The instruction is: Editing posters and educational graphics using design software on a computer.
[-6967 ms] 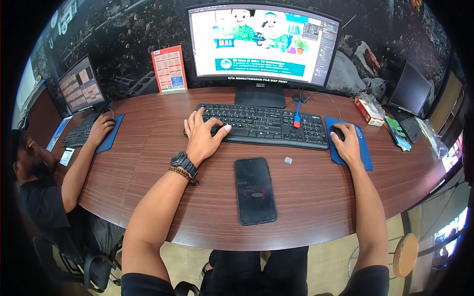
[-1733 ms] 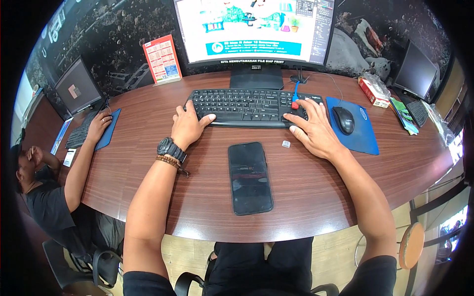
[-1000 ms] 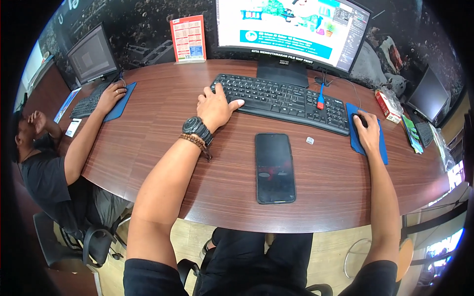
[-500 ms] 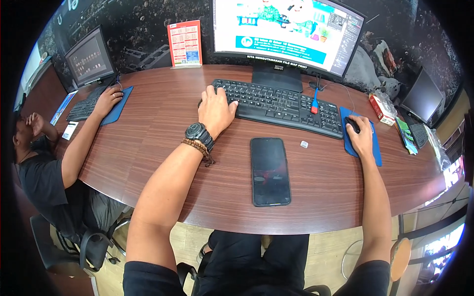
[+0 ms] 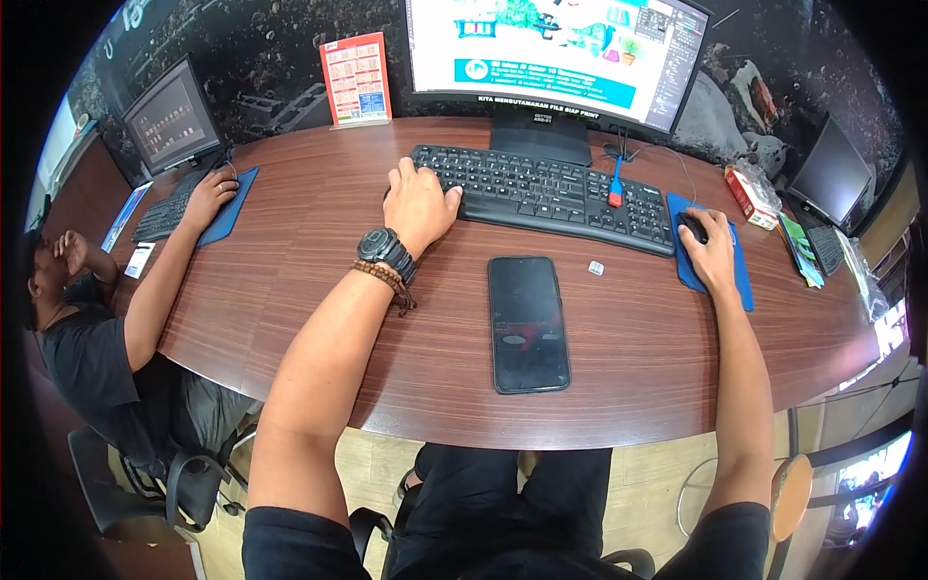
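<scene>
My left hand [image 5: 418, 213] rests at the left end of a black keyboard [image 5: 541, 208], fingers on or just over its edge keys and thumb held apart. A dark watch [image 5: 385, 249] and brown bead bracelets [image 5: 385, 278] circle that wrist. On a blue mouse pad [image 5: 742, 280] my right hand [image 5: 712, 253] curls over a black computer mouse [image 5: 691, 228]. Between my forearms lies a dark-screened phone [image 5: 530, 327], flat on the desk. Right of it sits a small pale square piece [image 5: 596, 268], too small to name. A blue-and-red plug or adapter [image 5: 616, 188] lies across the keyboard's right part.
Behind the keyboard stands a lit monitor [image 5: 556, 58] with a coloured layout. A red-bordered desk calendar [image 5: 356, 82] is to its left. Far left, another person [image 5: 92, 348] sits with a hand on a mouse. A red-white box [image 5: 752, 196] and second monitor [image 5: 829, 172] stand right.
The view has tilted slightly, so the desk items sit a little higher in the picture. Both hands keep their places on the keyboard and mouse.
</scene>
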A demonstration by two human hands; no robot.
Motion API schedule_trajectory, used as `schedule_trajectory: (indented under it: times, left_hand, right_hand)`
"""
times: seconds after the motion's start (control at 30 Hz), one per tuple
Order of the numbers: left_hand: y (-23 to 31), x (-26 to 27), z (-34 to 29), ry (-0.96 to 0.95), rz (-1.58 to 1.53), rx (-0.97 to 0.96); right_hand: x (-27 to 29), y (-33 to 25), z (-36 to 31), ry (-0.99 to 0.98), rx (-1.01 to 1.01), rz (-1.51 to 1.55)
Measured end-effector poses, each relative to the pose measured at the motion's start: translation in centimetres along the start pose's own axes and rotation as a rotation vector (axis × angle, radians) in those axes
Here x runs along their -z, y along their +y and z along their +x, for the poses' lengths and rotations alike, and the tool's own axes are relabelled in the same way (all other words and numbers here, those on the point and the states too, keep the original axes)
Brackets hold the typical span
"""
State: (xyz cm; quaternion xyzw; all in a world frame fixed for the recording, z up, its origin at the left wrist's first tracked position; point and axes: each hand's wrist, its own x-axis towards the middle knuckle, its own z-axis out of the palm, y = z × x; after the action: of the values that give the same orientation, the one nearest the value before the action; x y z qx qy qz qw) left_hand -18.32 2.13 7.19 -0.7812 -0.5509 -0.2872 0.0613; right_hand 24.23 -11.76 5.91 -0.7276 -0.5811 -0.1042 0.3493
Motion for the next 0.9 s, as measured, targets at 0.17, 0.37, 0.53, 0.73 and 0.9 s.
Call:
schedule_trajectory:
  times: [0.17,0.37,0.53,0.73,0.9]
  left_hand:
    - [0.1,-0.1,0.1,-0.013,0.010,0.010]
    - [0.1,0.2,0.1,-0.013,-0.039,0.015]
    - [-0.1,-0.5,-0.5,0.100,-0.130,-0.159]
    - [0.3,-0.5,-0.2,-0.009,-0.119,-0.143]
    - [-0.4,-1.3,-0.6,0.012,-0.115,-0.030]
  right_hand:
    - [-0.1,-0.1,0.2,0.034,-0.051,-0.013]
    - [-0.3,0.0,0.0,0.032,-0.040,0.005]
    - [-0.4,-0.1,0.0,0.010,-0.042,0.026]
    - [-0.2,0.3,0.0,0.013,-0.018,0.024]
    - [0.0,0.1,0.2,0.010,-0.020,0.035]
